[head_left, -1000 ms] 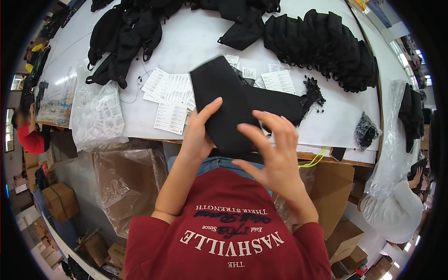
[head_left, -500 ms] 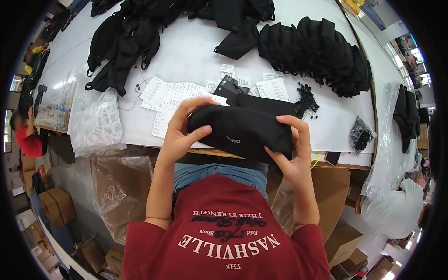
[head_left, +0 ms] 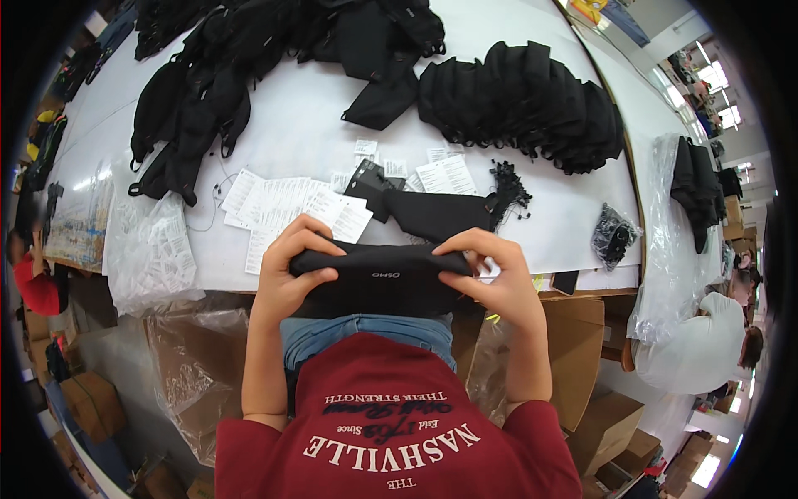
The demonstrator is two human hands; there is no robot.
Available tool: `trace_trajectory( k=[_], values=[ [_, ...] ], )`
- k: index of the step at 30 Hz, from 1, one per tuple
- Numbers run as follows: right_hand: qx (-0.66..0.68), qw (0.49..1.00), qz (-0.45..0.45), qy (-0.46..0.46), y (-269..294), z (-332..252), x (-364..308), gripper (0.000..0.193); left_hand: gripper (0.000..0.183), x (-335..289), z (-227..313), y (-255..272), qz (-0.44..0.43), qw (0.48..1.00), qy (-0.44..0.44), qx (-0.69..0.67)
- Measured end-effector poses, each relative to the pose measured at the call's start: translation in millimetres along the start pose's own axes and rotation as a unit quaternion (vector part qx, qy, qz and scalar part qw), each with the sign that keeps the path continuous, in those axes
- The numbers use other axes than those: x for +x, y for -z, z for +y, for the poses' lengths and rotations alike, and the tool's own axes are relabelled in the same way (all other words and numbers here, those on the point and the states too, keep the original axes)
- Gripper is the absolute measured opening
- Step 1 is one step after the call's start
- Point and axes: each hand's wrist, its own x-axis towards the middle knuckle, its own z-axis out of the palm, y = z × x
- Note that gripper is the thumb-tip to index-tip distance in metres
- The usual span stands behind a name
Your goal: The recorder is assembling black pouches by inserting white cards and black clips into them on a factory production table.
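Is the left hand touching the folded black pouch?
Touching. The head view shows the left hand with fingers wrapped over the folded black pouch.

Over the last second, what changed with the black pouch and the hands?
The black pouch went from an open flat piece to a folded bundle, drawn toward the body at the table edge. Left hand and right hand kept hold of it, now at its ends. Paper tags stayed put.
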Motion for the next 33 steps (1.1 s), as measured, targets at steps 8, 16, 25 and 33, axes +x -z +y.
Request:
trace_trajectory(
  k=[8, 16, 25, 33],
  values=[
    [0.141, 0.945, 0.275, -0.106, 56, 52, 54, 0.033, 0.035, -19, -23, 21, 0.09, 0.995, 0.039, -0.022],
    [0.329, 0.899, 0.267, -0.108, 61, 112, 154, 0.035, 0.023, -60, -38, 21, 0.144, 0.976, 0.144, -0.075],
    [0.525, 0.793, 0.242, -0.191, -1, 182, 252, 0.03, 0.02, -69, -29, 15, 0.14, 0.969, 0.16, -0.124],
    [0.385, 0.865, 0.305, -0.108, 24, 183, 243, 0.034, 0.017, -59, -30, 11, 0.138, 0.964, 0.162, -0.161]
  ],
)
